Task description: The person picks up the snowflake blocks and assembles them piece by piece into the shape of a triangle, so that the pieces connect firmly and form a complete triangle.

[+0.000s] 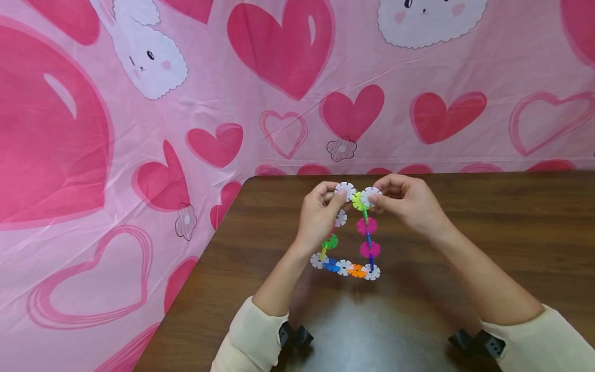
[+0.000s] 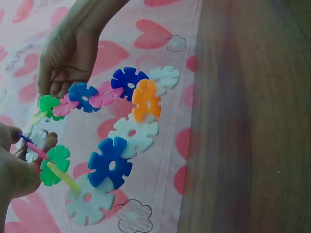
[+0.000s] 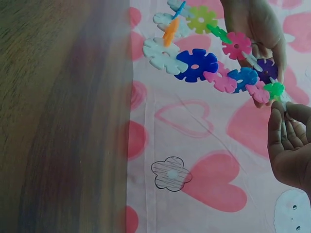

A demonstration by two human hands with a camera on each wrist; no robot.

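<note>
A chain of slotted plastic snowflake discs hangs in a loop between my hands over the table, its two ends close together at the top. My left hand (image 1: 317,219) pinches a white disc (image 1: 348,188) between thumb and fingers. Just right of it, my right hand (image 1: 416,206) pinches the other white end disc (image 1: 370,191), beside a yellow-green disc (image 1: 358,201). Pink discs (image 1: 367,226) run down the right side, and a green disc (image 1: 330,241) is on the left. Along the bottom, an orange disc (image 2: 146,102) and a blue disc (image 2: 111,162) sit between white ones.
Below the chain lies a dark brown wooden table (image 1: 260,222). Behind it and at the left hangs a pink cloth (image 1: 297,126) printed with hearts and rabbits. Black wrist cameras (image 1: 297,336) sit at the cream sleeve (image 1: 253,336) cuffs.
</note>
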